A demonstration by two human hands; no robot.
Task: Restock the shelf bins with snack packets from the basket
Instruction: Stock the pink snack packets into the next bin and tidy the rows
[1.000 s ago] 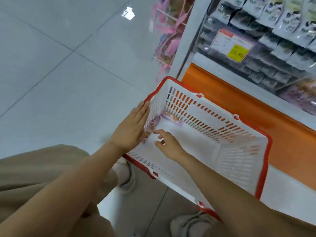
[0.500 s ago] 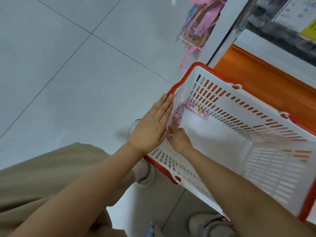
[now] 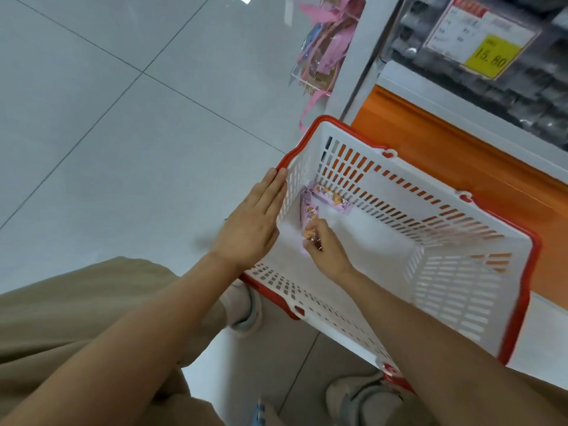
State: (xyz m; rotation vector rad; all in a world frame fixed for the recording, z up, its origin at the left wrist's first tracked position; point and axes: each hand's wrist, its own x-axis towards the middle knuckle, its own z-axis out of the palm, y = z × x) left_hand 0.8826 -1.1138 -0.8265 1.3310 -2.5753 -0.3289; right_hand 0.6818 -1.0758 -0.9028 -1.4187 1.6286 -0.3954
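Grey tile floor (image 3: 123,149) fills the left half of the view. Tan trousers (image 3: 61,318) at bottom left.

Shelf unit runs along the right. Its orange base panel (image 3: 461,155) sits low, w/ shelf bins (image 3: 522,96) above holding dark packets, too blurred to read.

Basket (image 3: 461,287) has white slotted walls and a red rim, and sits just beside the orange panel.

L hand (image 3: 252,229) is outside the basket's left end wall. Palm flat, fingers straight and together, pressed on the wall, tips at the red rim. It grips nothing.

R hand (image 3: 325,250) is inside the basket near the left end. Fingers curled, pinching the near end of a pink packet (image 3: 309,215).

That packet lies along the foot of the left end wall. A second packet (image 3: 332,198), same print, lies in the far-left corner along the far wall, touching or nearly touching the first; can't tell which.

Yellow price tag (image 3: 488,58) on the bin front reads 15.80.
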